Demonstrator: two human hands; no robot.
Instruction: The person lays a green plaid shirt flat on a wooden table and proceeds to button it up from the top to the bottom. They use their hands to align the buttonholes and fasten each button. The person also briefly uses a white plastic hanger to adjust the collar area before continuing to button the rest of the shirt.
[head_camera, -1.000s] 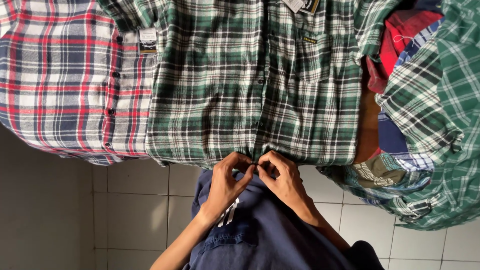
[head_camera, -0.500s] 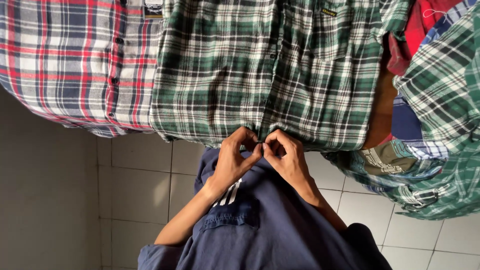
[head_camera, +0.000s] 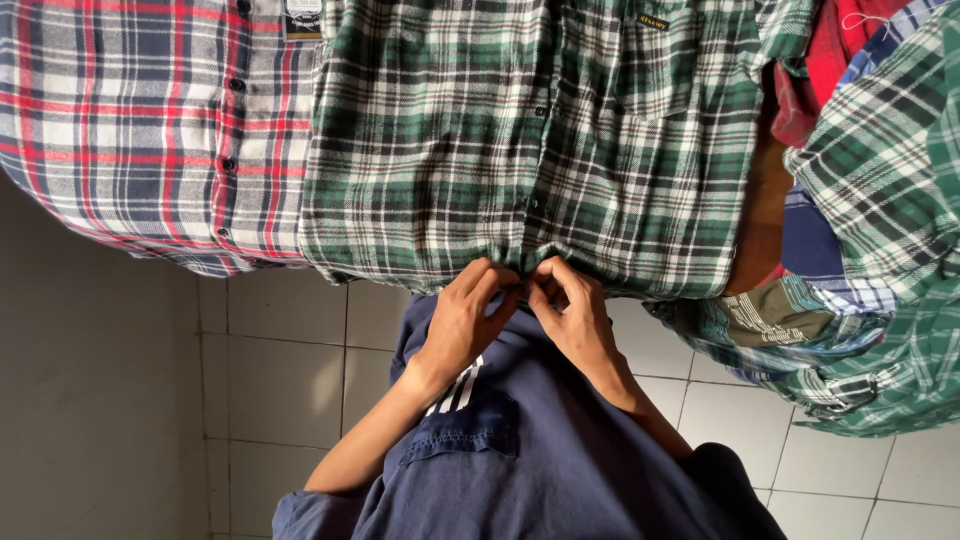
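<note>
Right at the bottom hem of the green plaid shirt (head_camera: 530, 150), dead centre of the view, both hands are pinched in tight: the left hand (head_camera: 462, 325) and the right hand (head_camera: 572, 320) have their fingertips curled together on the placket where the 2 front edges meet, so both are pretty much closed on the fabric, gripping the hem edge itself. Looks to me like the lowest button is being done up or undone, can't tell which since the button is hidden behind the fingers. I count roughly 3 other dark buttons running up the placket above, all looking fastened. If I had to call it, the step in hand is that last bottom button, and whatever comes next needs the 2 edges kept lined up and taut so the small button gets through its hole, fiddly work with soft flannel. Room-wise it's crowded up top: a red and navy plaid shirt (head_camera: 140, 120) sits just beside the green one on the left, touching or overlapping at the seam, and on the right a heap of more plaid shirts (head_camera: 880, 250) bunches up near the green shirt's side. Below the hem there's open space over the pale tiled floor (head_camera: 290, 380), so the hands and forearms have free room there, with the person's navy top (head_camera: 560, 470) underneath them
</note>
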